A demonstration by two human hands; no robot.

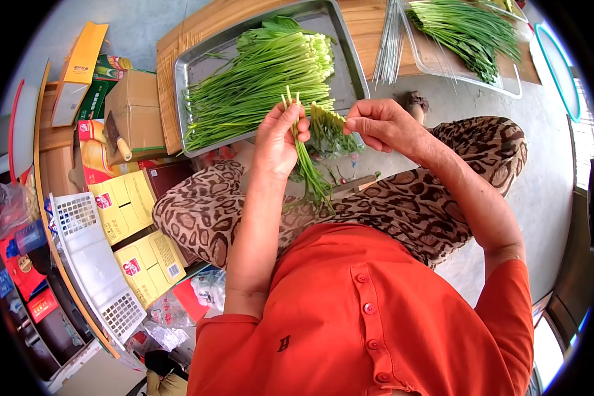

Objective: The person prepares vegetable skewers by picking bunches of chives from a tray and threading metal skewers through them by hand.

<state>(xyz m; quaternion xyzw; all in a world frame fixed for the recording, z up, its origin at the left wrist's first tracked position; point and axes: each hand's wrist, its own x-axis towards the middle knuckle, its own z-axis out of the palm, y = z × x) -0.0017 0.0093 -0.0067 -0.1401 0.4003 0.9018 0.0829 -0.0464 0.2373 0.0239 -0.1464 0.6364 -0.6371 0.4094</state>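
Note:
My left hand (280,140) is closed around a few long green chives (305,165), pale ends up and leaves hanging down. My right hand (384,129) pinches at the right end of a row of chives (327,131), side by side with yellowish ends aligned. They look threaded on a thin skewer, which I cannot make out clearly. Just beyond both hands, a metal tray (350,66) holds a thick pile of chives (264,79). Below the hands lies a knife (356,185) with a wooden handle.
Thin skewers (389,46) lie on the wooden table (366,20). A clear tub (465,76) with more chives (465,33) stands at its right. To the left are a cardboard box (135,109) with a cleaver (117,137), yellow cartons (122,204) and a white basket (92,257).

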